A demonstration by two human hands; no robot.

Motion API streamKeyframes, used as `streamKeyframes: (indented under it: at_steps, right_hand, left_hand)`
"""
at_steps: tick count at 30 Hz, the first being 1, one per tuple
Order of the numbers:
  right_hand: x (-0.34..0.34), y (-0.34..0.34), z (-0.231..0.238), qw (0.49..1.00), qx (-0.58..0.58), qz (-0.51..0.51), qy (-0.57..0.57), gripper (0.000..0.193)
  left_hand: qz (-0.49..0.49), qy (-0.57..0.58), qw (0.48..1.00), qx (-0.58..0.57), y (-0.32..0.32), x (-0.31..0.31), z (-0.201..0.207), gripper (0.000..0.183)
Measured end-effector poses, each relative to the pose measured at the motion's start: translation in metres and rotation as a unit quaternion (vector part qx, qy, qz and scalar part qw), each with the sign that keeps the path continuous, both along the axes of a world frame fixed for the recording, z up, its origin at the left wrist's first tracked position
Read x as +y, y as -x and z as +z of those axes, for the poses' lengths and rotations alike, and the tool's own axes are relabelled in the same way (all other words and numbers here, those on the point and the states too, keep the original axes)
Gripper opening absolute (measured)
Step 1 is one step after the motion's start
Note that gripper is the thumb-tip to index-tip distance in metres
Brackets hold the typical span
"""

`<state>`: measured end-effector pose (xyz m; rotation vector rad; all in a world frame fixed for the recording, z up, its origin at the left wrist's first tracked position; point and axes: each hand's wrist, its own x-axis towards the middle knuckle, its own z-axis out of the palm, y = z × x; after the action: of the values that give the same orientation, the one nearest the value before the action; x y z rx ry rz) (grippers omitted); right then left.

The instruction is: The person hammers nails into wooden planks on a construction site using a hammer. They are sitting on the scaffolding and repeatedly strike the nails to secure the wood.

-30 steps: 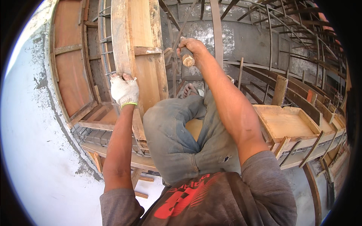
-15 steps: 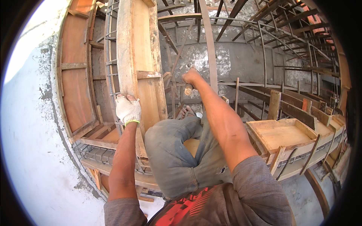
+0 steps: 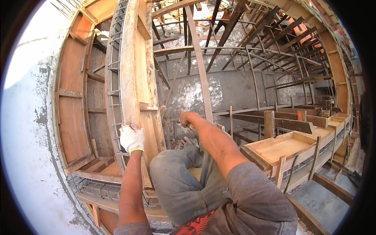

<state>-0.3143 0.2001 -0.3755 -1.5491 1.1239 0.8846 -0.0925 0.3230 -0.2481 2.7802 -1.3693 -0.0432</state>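
At centre-left, the left hand (image 3: pixel 132 139), grip unclear, touches a probably stiff, heavy plank (image 3: pixel 129 78), best edge-held, while the right hand (image 3: pixel 188 117) clasps a handle (image 3: pixel 191 126).

The gloved left hand (image 3: pixel 132 138) touches a plank (image 3: pixel 129 86); the right hand (image 3: pixel 188 118) grips 1 handle (image 3: pixel 191 126).

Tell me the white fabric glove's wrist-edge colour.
Its wrist edge is yellow-green, best seen in the head view.

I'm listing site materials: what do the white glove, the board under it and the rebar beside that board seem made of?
Glove: probably knitted fabric, matte off-white, softly creased.
Board: wood, apparently unpainted and worn; streaky grain, stains.
Rebar: likely steel, dull grey; thin, stiff-looking rods.
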Motion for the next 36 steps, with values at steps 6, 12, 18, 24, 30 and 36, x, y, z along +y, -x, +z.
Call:
streamKeyframes:
  at_steps: [6,12,18,24,30,36]
  right_hand:
    - [0.001,-0.007,-0.019,0.998,0.009,0.060,-0.016,0.085]
    - [0.000,-0.004,-0.039,0.999,0.000,0.037,-0.031,0.098]
    - [-0.009,-0.003,-0.037,0.999,-0.019,0.039,-0.011,0.081]
    - [-0.011,-0.009,-0.007,0.992,-0.034,0.120,0.015,0.018]
    - [-0.009,-0.010,-0.010,0.989,-0.051,0.141,0.021,0.028]
    - [-0.009,-0.014,-0.009,0.989,-0.044,0.138,0.018,0.026]
  left_hand:
    - [0.000,0.033,0.999,0.003,0.003,-0.001,0.003,0.035]
    - [0.006,-0.007,1.000,0.004,0.006,-0.005,0.011,0.034]
    - [-0.002,0.003,1.000,0.020,0.002,-0.005,0.006,0.031]
    - [0.010,0.008,0.999,0.034,0.003,-0.005,0.009,0.032]
    - [-0.001,0.024,0.999,0.027,0.009,-0.009,0.015,0.033]
    - [0.008,0.033,0.999,0.013,0.010,-0.007,0.015,0.036]
